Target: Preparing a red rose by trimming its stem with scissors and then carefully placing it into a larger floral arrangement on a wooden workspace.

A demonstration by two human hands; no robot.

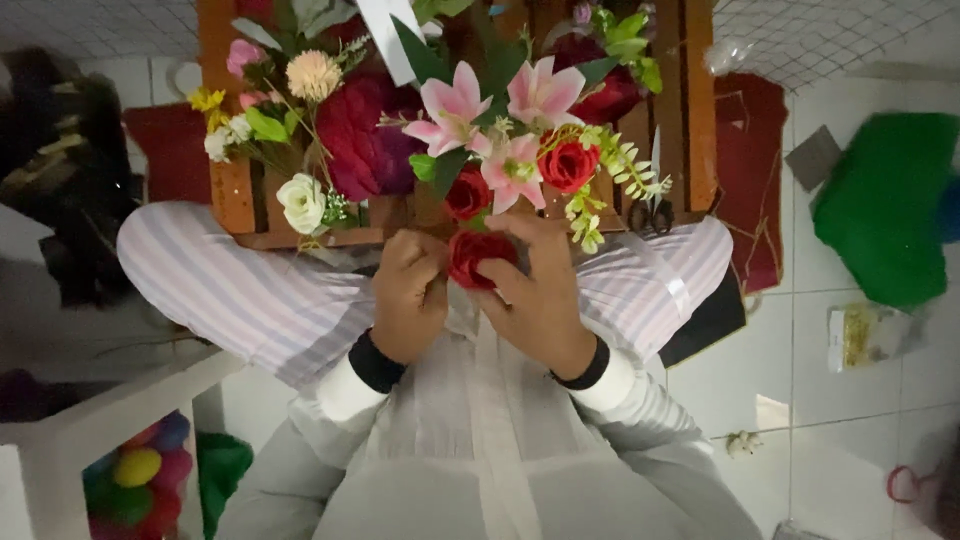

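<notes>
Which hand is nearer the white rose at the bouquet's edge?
Left. The left hand sits just below and to the side of the white rose. The right hand is farther across, on the other side of the red rose both hands pinch.

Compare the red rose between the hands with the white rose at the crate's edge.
The red rose is deep red and sits between both hands; the white rose is cream and untouched. The red rose lies nearer the person, the white rose farther left among greenery. Both are round, layered blooms.
</notes>
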